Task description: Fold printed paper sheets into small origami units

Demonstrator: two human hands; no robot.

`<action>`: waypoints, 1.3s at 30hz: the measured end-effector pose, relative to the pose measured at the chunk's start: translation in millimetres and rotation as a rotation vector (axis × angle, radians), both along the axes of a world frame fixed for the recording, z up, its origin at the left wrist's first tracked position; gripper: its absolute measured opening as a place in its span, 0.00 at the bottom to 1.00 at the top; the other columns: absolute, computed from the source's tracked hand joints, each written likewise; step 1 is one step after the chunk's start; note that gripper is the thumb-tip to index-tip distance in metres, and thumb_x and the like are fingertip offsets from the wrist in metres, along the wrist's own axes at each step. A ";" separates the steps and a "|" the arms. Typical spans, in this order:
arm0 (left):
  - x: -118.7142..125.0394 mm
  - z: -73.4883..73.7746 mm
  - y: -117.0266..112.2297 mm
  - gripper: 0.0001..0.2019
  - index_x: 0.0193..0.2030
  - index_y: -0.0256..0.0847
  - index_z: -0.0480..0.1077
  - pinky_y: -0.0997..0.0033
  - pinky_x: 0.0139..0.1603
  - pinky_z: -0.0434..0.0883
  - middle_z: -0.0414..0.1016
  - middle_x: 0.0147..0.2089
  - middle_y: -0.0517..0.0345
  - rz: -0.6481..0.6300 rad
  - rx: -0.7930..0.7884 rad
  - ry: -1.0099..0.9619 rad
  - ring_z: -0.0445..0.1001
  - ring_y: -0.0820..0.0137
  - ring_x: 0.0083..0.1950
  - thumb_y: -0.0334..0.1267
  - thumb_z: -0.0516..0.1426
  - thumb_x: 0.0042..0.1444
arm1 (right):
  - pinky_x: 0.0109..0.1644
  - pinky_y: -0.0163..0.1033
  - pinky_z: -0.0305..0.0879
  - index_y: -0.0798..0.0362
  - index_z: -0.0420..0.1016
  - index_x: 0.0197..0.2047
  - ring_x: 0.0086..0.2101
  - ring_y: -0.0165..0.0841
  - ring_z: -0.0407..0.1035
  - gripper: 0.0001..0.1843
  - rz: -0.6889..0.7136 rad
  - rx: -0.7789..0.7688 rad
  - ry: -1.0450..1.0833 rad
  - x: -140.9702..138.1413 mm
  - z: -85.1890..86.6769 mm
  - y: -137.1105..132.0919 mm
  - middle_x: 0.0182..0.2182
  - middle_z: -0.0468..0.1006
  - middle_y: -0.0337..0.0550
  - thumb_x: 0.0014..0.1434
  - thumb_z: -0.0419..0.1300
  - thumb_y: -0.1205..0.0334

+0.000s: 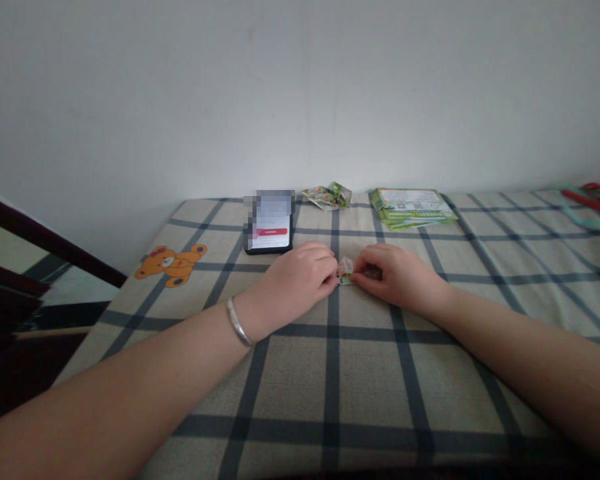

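Between my two hands, just above or on the checked tablecloth (300,393), is a small folded piece of printed paper (345,270), white and green with some orange. My left hand (305,273), with a silver bangle at its wrist, closes its fingers on the paper's left side. On the other side my right hand (397,273) pinches the paper's right edge between thumb and fingers. Much of the paper is covered by the fingers, so its full shape is hidden.
Behind my hands stand a phone (271,223) with a lit screen, some folded green printed paper (329,196) and a stack of green leaflets (413,208). A bear picture (171,265) lies at left. Red and green items (597,199) sit far right, and a wall (300,93) borders the back.
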State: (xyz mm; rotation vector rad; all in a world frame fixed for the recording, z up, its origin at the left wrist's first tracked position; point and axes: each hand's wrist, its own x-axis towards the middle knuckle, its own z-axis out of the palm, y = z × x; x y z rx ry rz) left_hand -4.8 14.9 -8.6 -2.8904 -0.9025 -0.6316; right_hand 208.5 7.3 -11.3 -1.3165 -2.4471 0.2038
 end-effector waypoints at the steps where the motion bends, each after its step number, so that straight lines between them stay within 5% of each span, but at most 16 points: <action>1: -0.2 -0.3 0.2 0.04 0.32 0.35 0.71 0.60 0.53 0.72 0.75 0.37 0.53 0.002 -0.003 -0.004 0.74 0.63 0.47 0.32 0.58 0.58 | 0.32 0.36 0.56 0.53 0.72 0.32 0.30 0.32 0.66 0.06 0.003 0.003 0.000 -0.1 0.3 -0.2 0.27 0.74 0.41 0.58 0.58 0.61; 18: -1.9 -2.4 1.2 0.03 0.39 0.36 0.70 0.59 0.56 0.69 0.73 0.41 0.54 0.014 -0.051 -0.032 0.70 0.63 0.51 0.32 0.59 0.58 | 0.33 0.36 0.57 0.52 0.72 0.34 0.30 0.31 0.66 0.04 0.018 -0.023 0.021 0.3 1.8 -1.2 0.29 0.73 0.39 0.58 0.58 0.62; 34: -11.2 -0.9 4.5 0.10 0.43 0.41 0.75 0.58 0.61 0.68 0.78 0.44 0.59 -0.210 0.117 0.026 0.66 0.61 0.59 0.26 0.54 0.60 | 0.37 0.36 0.63 0.52 0.72 0.39 0.34 0.31 0.68 0.05 0.048 0.012 0.100 5.0 -3.6 0.1 0.36 0.73 0.42 0.59 0.59 0.63; 39: -11.3 1.4 4.9 0.10 0.42 0.41 0.75 0.60 0.58 0.71 0.78 0.44 0.59 -0.233 0.134 0.043 0.69 0.63 0.55 0.27 0.54 0.61 | 0.41 0.38 0.64 0.53 0.75 0.37 0.37 0.34 0.68 0.05 0.210 0.157 0.019 8.6 1.0 -1.4 0.35 0.75 0.42 0.62 0.57 0.65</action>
